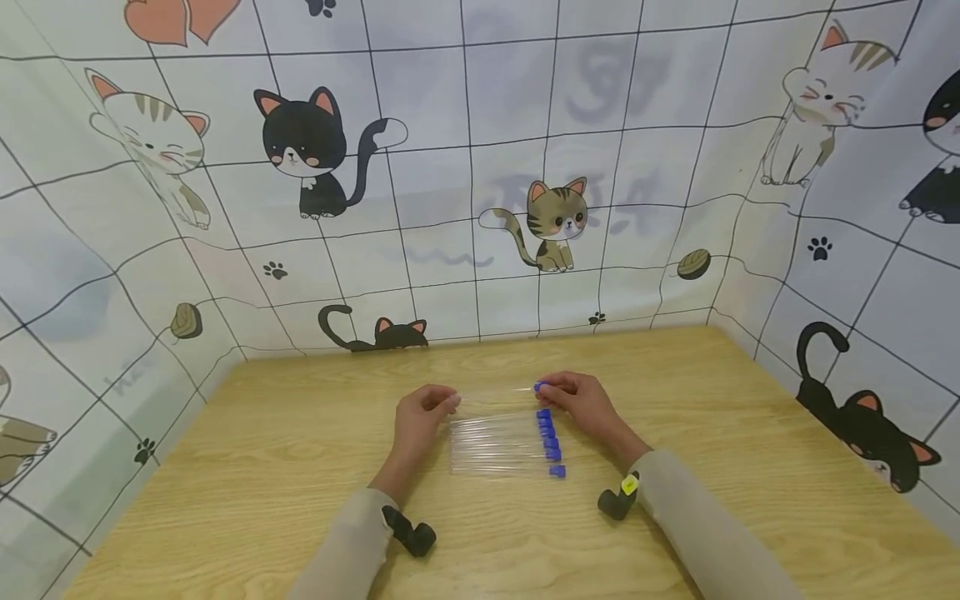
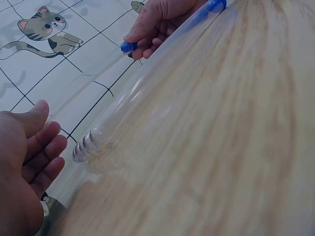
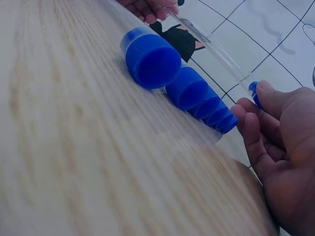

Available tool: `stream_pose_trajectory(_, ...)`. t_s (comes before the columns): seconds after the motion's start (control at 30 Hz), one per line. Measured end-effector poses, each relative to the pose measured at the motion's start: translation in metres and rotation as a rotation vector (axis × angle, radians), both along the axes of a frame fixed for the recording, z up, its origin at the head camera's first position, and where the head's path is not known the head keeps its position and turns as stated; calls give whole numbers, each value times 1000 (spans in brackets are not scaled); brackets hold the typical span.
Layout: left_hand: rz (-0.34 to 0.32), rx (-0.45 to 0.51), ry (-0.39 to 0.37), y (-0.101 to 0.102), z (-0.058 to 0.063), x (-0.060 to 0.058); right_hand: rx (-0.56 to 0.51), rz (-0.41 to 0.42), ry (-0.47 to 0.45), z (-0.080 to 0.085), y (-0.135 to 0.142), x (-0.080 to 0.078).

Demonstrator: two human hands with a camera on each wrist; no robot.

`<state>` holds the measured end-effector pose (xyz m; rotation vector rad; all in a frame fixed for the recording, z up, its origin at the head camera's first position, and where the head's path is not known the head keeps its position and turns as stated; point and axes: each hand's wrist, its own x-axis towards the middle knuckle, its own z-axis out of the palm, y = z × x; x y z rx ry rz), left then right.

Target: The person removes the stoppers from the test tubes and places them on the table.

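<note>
A clear tube (image 1: 495,390) with a blue cap (image 3: 254,93) is held level between both hands, beyond a row of similar tubes. My right hand (image 1: 585,404) pinches its cap between thumb and fingers. At the opposite end, my left hand (image 1: 423,412) pinches the clear tip with thumb and forefinger. Several clear tubes (image 1: 495,437) lie side by side on the table, their blue caps (image 1: 551,444) all toward the right. The nearest tube (image 2: 133,93) sits slightly apart from the others and looks large in the left wrist view.
The wooden table (image 1: 300,467) meets a cloth backdrop (image 1: 435,183) printed with cats and grid lines at the back and sides. A black wrist camera mount (image 1: 412,537) is on the left sleeve and another mount (image 1: 617,502) on the right.
</note>
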<state>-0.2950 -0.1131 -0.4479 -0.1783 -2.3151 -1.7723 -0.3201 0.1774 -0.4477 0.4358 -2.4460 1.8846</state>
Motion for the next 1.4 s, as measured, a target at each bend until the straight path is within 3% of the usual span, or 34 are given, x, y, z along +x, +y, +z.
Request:
stream_pose_trajectory(0.53,10,55,17,2,7,3,-70,-26,-16,2,0,0)
stream_pose_trajectory(1.03,-23,98,55,1,2,1,-152,78,-51,-3,9,-1)
stream_pose_trajectory(1.4,-32,67,49,0,5,3,-161,130,-26,-3,11,-1)
